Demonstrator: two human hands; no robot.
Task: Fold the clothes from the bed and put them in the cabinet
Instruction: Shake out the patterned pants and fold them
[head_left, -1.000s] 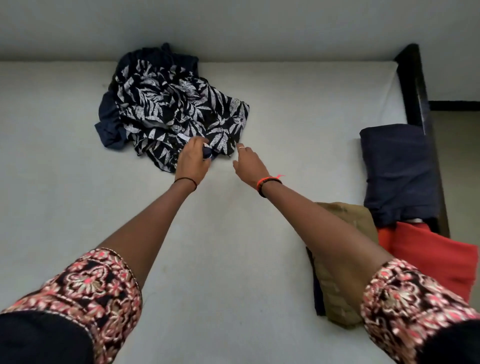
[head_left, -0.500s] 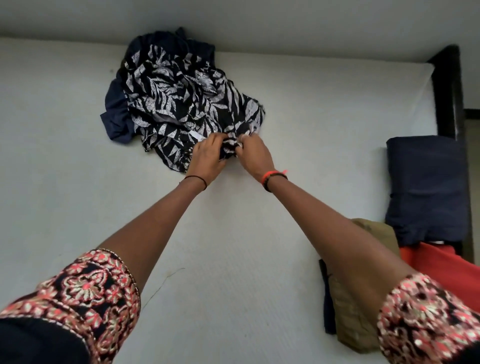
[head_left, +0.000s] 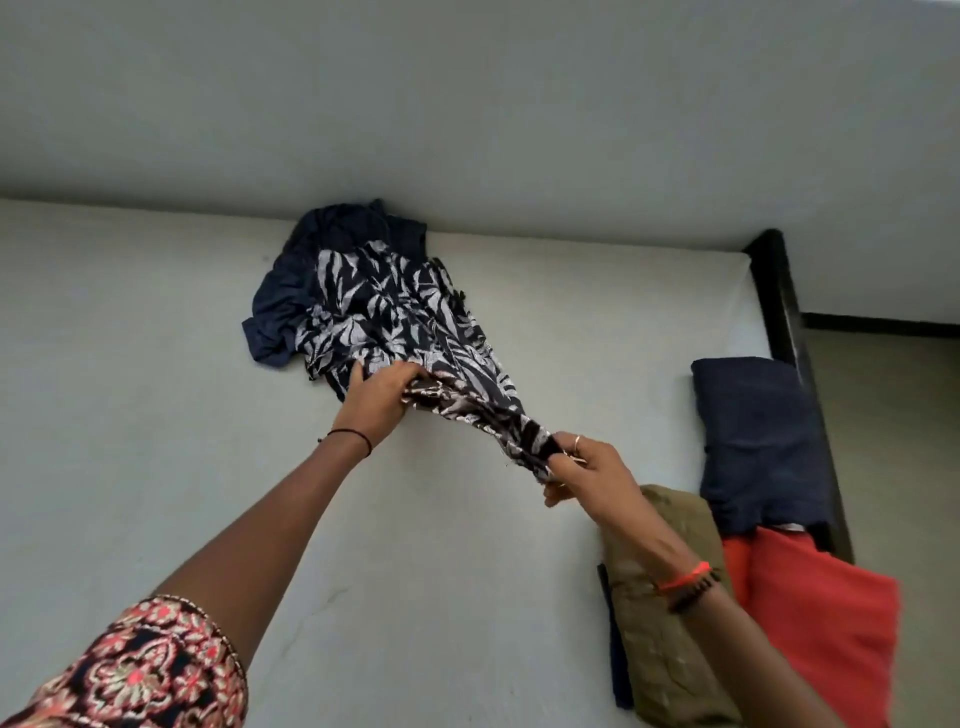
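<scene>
A black garment with a white leaf print lies crumpled at the far side of the white bed, on top of a plain dark navy garment. My left hand grips the printed garment's near edge. My right hand holds another part of the same edge, pulled out to the right and stretched taut above the mattress. The cabinet is not in view.
Folded clothes sit at the bed's right edge: a navy piece, an olive piece and a red piece. A dark bed frame runs along the right side. A pale wall stands behind the bed.
Both hands closed on the printed garment's near edge. My right hand then drew its part toward me and to the right, stretching the cloth out from the pile.
</scene>
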